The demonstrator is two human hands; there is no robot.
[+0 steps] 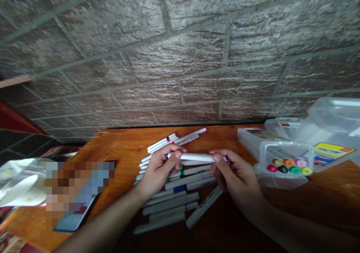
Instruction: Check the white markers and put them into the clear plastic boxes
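Note:
A white marker with blue ends [195, 157] is held level between both hands above a wooden table [123, 144]. My left hand [160, 168] pinches its left end with thumb and fingers. My right hand [234, 176] pinches its right end by the blue cap. Under the hands lies a loose pile of white markers [174, 202], several of them side by side. More markers [174, 138] lie farther back near the wall.
A clear plastic case [287, 163] with coloured marker caps showing stands at right, with other clear boxes [332, 133] behind it. A brick wall [180, 58] rises at the table's back. At left lie a phone-like flat object [74, 219] and clear wrapping [19, 181].

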